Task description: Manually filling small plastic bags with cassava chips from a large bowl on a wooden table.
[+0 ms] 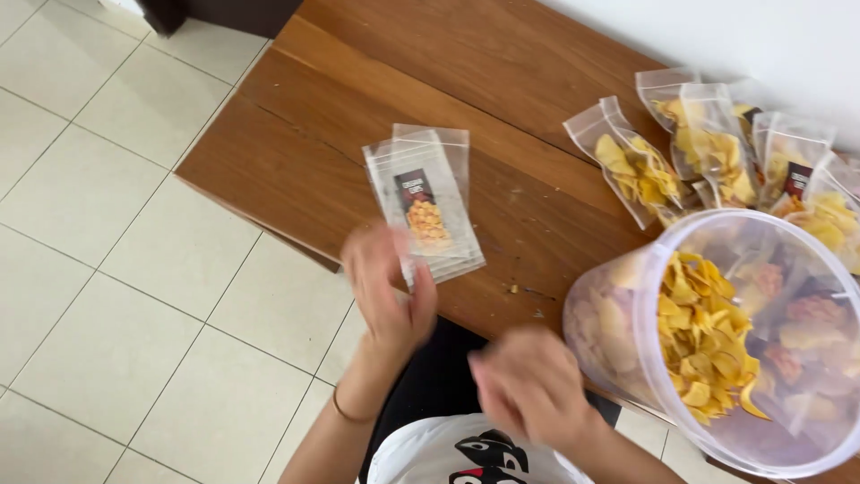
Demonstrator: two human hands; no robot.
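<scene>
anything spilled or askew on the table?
Small crumbs lie scattered on the wooden table between the empty pouch stack and the tilted chip tub. The filled chip bags lean in a loose heap.

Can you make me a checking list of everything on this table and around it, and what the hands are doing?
Surface: brown wooden table, with a crack line and small crumbs near its front edge.
Job's things: stack of empty clear pouches with dark labels; big clear tub of yellow chips, tipped on its side.
Clutter: filled chip bags heaped by the wall.
Hands: left hand touches the pouch stack, blurred; right hand near the tub, blurred, grip unclear.
Cables: nothing seen.
Surroundings: pale tiled floor, white wall.
</scene>
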